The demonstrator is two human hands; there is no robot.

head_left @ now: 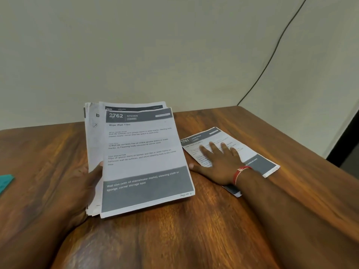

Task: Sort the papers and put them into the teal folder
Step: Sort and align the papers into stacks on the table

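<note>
At the view's 9 o'clock edge, a corner of the teal folder (5, 182) lies on the wooden table (174, 239); its contents cannot be seen. Toward 3 o'clock from it, the left hand (90, 183) grips the paper stack (139, 158), thumb curled over the left margin and the other fingers hidden beneath. The top page reads "2762 Kitchen". At the stack's 3 o'clock, the right hand (219, 162) rests flat, fingers straight and spread, on a single sheet (260, 165) lying on the table. A red thread (240, 172) circles that wrist.
</note>
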